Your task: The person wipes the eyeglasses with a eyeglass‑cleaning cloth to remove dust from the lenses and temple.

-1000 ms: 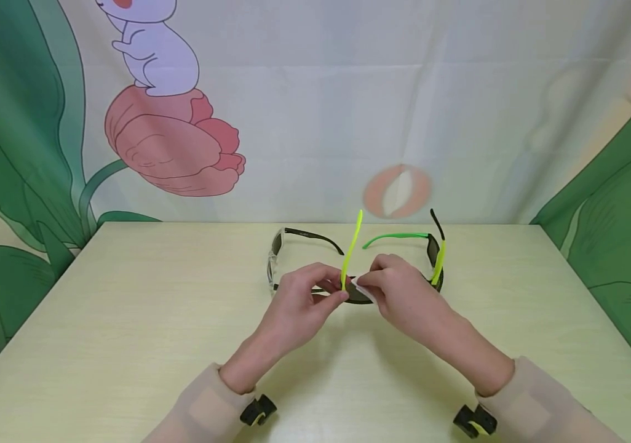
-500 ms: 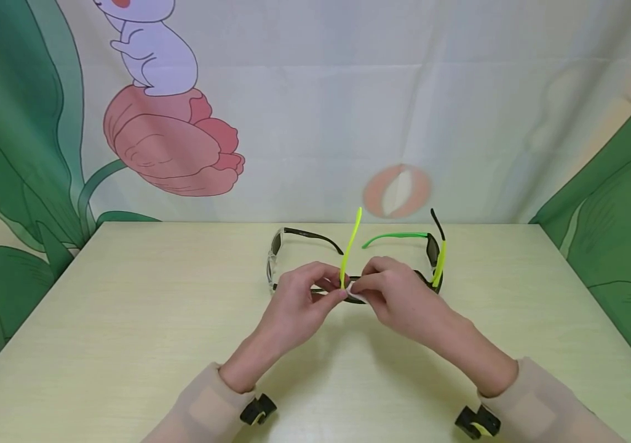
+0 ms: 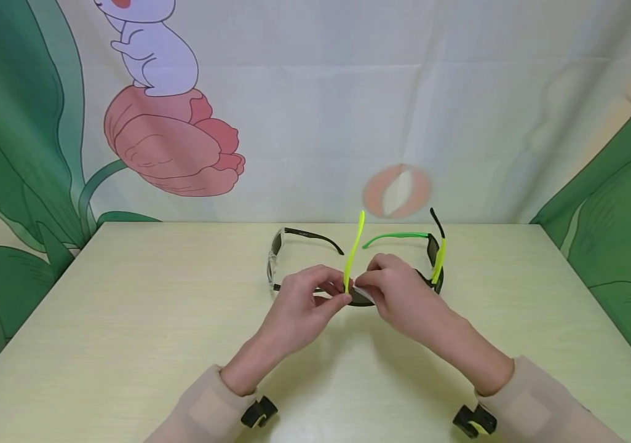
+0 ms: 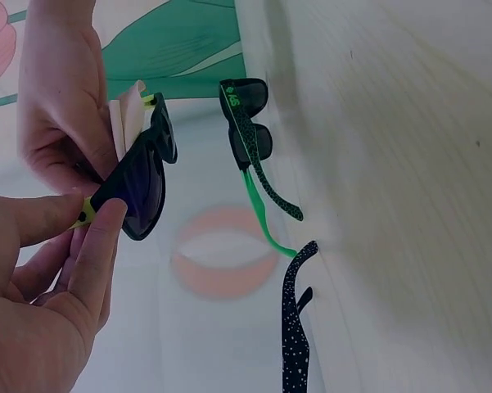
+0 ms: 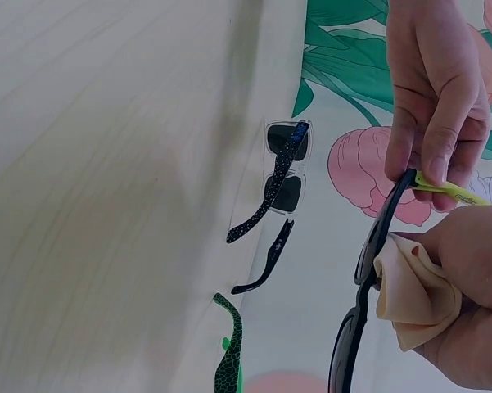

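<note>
Above the table, a pair of black-framed sunglasses (image 4: 143,195) with neon-yellow temples is held up with its temples pointing away. My left hand (image 3: 301,307) pinches it between thumb and fingers at the hinge end beside one yellow temple (image 3: 353,252). A pale, folded cloth (image 5: 417,291) is bunched in my right hand (image 3: 406,295), whose fingers and thumb press it to the inner side of the lens nearer my left hand. In the right wrist view the cloth hides part of that lens. Both dark lenses show in the left wrist view.
Behind my hands, clear-framed sunglasses (image 5: 285,192) with black speckled temples stand on the table (image 3: 155,320) to the left. Black sunglasses (image 4: 247,123) with green-patterned temples stand to the right. A printed curtain (image 3: 315,123) hangs behind the table's far edge.
My right hand and the cloth slid left toward the hinge, then back right, showing more of the lens. The held sunglasses shifted very slightly right; the other two pairs stayed put.
</note>
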`<state>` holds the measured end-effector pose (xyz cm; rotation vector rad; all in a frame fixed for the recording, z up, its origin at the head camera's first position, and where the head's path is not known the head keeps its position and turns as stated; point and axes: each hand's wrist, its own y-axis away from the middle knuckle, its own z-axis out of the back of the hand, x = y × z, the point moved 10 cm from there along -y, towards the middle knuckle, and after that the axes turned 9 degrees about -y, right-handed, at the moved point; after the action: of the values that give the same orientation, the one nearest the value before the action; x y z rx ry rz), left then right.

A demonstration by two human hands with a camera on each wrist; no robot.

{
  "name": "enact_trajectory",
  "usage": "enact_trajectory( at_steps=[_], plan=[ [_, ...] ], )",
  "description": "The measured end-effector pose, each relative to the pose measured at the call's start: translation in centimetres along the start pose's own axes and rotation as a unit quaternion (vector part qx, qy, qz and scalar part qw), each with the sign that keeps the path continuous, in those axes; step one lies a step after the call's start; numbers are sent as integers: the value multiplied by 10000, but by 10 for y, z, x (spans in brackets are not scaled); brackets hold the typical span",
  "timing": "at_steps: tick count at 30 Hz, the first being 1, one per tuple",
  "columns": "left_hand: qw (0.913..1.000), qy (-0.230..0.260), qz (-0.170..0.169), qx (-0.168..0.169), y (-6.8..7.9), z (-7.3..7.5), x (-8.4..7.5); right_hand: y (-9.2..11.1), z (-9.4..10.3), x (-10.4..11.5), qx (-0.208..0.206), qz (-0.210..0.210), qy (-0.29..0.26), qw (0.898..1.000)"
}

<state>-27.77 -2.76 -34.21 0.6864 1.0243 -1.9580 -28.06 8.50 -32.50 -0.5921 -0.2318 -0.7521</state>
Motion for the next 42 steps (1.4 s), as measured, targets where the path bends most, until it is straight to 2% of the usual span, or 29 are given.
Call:
enact_trajectory(
  at_steps=[7,14,17,23,35,42],
  plan=[
    [9999,-25,125,-44,-1,1,2,2,3,-6,-79,-272,-67,9996],
    [9995,-174,200,-160,-2,5,5,4,24,-11,-726,-365,-9,9967],
    [9995,-181,161,-226,-3,8,6,6,31,-13,-903,-417,207,9948],
    [9994,-132,124,-299,-4,12,6,11,35,-19,-813,-703,702,9917],
    [9994,46,-34,-340,-4,13,2,8,26,-22,-581,-602,265,9961],
    [9996,72,-138,-237,-3,12,1,8,19,-31,-393,-761,518,9950]
  ],
)
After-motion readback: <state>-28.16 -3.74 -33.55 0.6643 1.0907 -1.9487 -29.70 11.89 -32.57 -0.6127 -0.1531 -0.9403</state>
